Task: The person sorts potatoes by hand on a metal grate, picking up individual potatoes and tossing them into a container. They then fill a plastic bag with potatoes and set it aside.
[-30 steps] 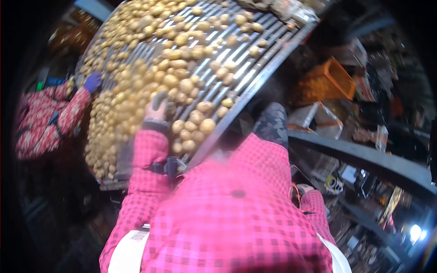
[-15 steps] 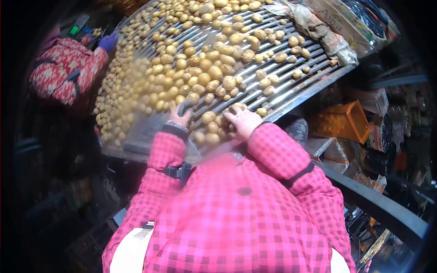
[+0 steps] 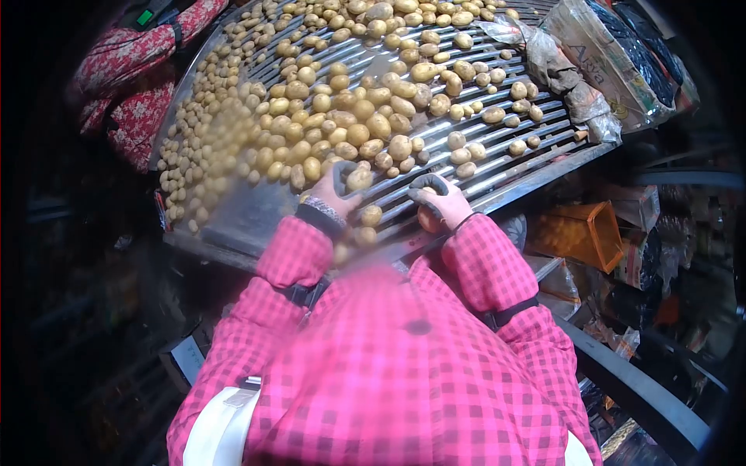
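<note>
Many yellow-brown potatoes (image 3: 365, 116) lie spread over a slatted metal roller belt (image 3: 497, 175) that slopes away from me. My left hand (image 3: 334, 190), in a grey-tipped glove, curls its fingers round a potato (image 3: 359, 180) at the near edge of the heap. To its right, my right hand (image 3: 444, 203), gloved the same way, is closed over a potato (image 3: 428, 221) by the belt's near rim. Both sleeves are pink check.
A co-worker's red patterned sleeve (image 3: 132, 78) reaches the belt's far left side. Printed sacks (image 3: 598, 54) lie on the belt's right end. An orange crate (image 3: 579, 233) and clutter sit below right. A dark metal rail (image 3: 637, 388) runs along my right.
My right hand has come up from beside my hip to the belt and closed on a potato. My left hand has shifted slightly right. The view has swung toward the belt.
</note>
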Action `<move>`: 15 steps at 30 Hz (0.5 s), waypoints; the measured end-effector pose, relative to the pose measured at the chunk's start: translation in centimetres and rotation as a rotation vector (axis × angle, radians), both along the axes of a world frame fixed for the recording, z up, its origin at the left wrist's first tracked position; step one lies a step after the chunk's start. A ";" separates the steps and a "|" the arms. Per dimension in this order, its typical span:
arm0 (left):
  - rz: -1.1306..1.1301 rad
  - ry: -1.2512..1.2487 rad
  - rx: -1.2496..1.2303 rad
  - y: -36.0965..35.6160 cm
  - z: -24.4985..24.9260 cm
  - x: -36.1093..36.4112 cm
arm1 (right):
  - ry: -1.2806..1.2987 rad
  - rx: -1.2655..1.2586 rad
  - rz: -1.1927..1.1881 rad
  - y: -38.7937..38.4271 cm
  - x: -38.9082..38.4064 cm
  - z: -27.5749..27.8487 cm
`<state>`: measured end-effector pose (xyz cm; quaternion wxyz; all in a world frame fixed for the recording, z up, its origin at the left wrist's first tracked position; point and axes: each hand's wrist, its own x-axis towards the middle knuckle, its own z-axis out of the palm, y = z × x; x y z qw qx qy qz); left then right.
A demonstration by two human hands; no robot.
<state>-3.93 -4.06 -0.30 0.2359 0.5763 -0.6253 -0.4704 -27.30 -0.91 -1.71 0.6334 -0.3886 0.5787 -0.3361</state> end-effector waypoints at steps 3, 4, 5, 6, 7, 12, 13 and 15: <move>-0.258 0.101 -0.126 1.0 1.6 -3.2 | -0.150 0.038 0.046 0.5 0.9 0.1; -0.440 -0.010 -0.360 1.3 2.1 -4.4 | -0.139 0.015 0.068 0.7 1.1 0.5; -0.460 -0.080 -0.324 1.7 3.1 -5.1 | -0.187 -0.002 0.042 1.1 0.7 -0.1; -0.472 -0.071 -0.326 1.6 3.5 -5.2 | -0.234 -0.018 0.013 1.6 0.2 -0.7; -0.427 0.089 -0.244 1.3 3.7 -5.0 | -0.149 -0.014 -0.017 2.1 -1.0 -0.2; -0.022 0.403 -0.005 -2.4 -1.2 0.0 | -0.660 0.041 -0.370 12.5 -11.3 3.9; 0.012 0.242 -0.054 -3.4 -2.5 2.2 | -0.674 0.044 -0.543 16.5 -13.0 3.5; 0.109 0.243 -0.050 -4.8 -6.2 6.9 | -0.620 0.073 -0.828 27.8 -15.6 0.9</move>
